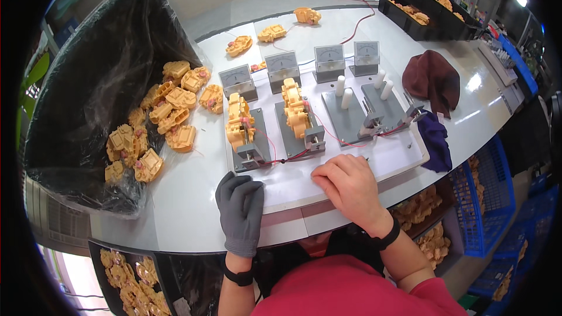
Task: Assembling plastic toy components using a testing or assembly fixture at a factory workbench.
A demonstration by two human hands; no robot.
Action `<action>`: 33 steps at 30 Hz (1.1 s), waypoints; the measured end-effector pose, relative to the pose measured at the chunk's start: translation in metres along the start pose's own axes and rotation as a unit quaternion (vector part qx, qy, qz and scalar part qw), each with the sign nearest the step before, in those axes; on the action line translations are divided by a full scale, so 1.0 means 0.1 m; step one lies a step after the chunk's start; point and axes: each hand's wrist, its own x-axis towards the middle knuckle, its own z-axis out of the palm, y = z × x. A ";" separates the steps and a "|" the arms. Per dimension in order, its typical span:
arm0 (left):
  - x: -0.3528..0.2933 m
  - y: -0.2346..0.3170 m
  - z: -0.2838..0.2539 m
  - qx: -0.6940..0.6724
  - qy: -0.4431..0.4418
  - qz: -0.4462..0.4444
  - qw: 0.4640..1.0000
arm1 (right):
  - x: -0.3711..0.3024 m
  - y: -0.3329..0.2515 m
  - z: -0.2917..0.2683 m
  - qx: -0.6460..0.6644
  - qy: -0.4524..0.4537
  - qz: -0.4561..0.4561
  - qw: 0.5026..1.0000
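Note:
My left hand [240,210], in a grey glove, rests with curled fingers at the near left corner of a white board [278,192]. My right hand [349,190] is bare, its fingers bent and drawn together on the board's front part. The insides of both hands are hidden. On the board, two grey fixtures each carry an orange-yellow plastic housing [239,122], the second housing [296,108] being farther right. Two more grey fixtures [345,126] bear white pegs but no housing. Behind them stands a row of several dial meters [283,64]. Thin red wires run between the fixtures.
Many similar housings lie by a large black bag-lined bin [99,76] at left. Three sit behind the meters. Brown cloth [430,79] and purple cloth [434,143] lie at right. Black trays [404,9] stand far right; a blue crate [483,199] and housings are below the table.

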 end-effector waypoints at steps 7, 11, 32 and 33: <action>0.00 -0.01 0.00 -0.007 0.005 0.006 1.000 | 0.00 -0.01 0.03 0.001 0.002 0.005 1.000; 0.01 0.00 -0.01 0.004 -0.010 0.020 1.000 | 0.00 -0.01 0.03 0.000 0.001 0.016 1.000; -0.01 -0.01 -0.01 0.012 -0.002 0.009 1.000 | -0.01 0.00 0.04 0.000 0.007 0.014 1.000; -0.01 -0.01 0.00 0.005 -0.006 0.011 1.000 | -0.01 -0.01 0.04 -0.003 0.008 0.015 1.000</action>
